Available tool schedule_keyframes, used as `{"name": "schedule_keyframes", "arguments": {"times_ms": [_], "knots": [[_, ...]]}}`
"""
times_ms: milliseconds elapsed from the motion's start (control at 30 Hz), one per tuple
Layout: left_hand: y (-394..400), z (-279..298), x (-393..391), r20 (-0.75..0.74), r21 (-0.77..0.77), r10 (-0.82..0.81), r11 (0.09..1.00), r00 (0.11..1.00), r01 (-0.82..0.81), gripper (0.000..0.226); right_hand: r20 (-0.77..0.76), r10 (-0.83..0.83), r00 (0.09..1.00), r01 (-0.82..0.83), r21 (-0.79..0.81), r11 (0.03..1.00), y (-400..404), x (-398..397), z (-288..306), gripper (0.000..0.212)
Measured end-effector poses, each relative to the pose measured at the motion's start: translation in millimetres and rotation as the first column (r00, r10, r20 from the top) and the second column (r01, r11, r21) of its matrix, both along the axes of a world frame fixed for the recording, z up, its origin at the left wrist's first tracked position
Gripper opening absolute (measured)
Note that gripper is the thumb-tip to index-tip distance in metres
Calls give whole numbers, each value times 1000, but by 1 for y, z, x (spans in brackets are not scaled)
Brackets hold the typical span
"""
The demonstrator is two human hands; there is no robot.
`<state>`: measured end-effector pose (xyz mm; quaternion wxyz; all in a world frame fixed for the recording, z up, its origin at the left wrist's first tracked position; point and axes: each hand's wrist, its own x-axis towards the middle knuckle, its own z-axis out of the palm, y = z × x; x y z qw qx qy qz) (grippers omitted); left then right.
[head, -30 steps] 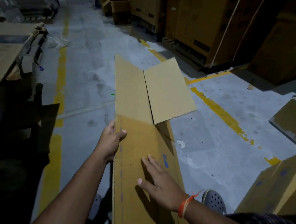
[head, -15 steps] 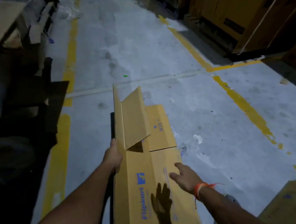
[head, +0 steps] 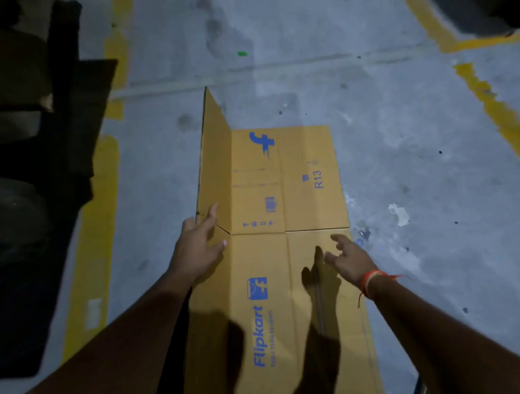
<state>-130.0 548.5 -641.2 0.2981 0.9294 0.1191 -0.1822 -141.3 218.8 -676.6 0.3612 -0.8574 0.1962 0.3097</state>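
Presently on record, one item with attendant hands.

Item: flattened cardboard box (head: 262,257), tan, lying lengthwise on the grey concrete floor (head: 399,129), its near end running out of the bottom of the view between the two forearms. Printed face up: blue "Flipkart" lettering (head: 260,335) on the near panel; on the far flaps a blue "f" logo (head: 263,142), a small barcode (head: 270,204) and the code "R13" (head: 318,179). The two far flaps lie flat on the floor. The left flap (head: 216,157) stands upright along the box's left edge, its thin edge turned toward the camera.

Left hand (head: 199,248): fingers spread and nearly straight, laid against the foot of the upright flap where it meets the cross crease, thumb on the near panel. It grips nothing.

Right hand (head: 349,258): fingers loosely bent and empty, at the box's right edge near the same crease; it throws a shadow (head: 317,284) on the near panel (whether it touches the board cannot be told). An orange thread band (head: 373,281) circles the wrist.

Surroundings: a worn yellow line (head: 98,235) to the left of the box, another yellow stripe (head: 495,106) well off to the right, a dark stack (head: 24,149) along the left margin, a green speck (head: 242,53) on the floor beyond the box.
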Motion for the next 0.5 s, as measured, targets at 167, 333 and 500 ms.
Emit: {"name": "schedule_keyframes", "arguments": {"times_ms": [167,333,500], "knots": [[-2,-12,17,21,-10,44,999,999,-43,82,77,-3,997,8,-72,997,-29,34,-30,71],[-12,-22,19,36,12,60,998,998,-61,86,80,-75,994,80,-57,995,-50,60,-52,73],[-17,-30,20,11,51,142,988,990,-143,92,2,-99,995,99,81,992,-68,69,-111,97]]}}
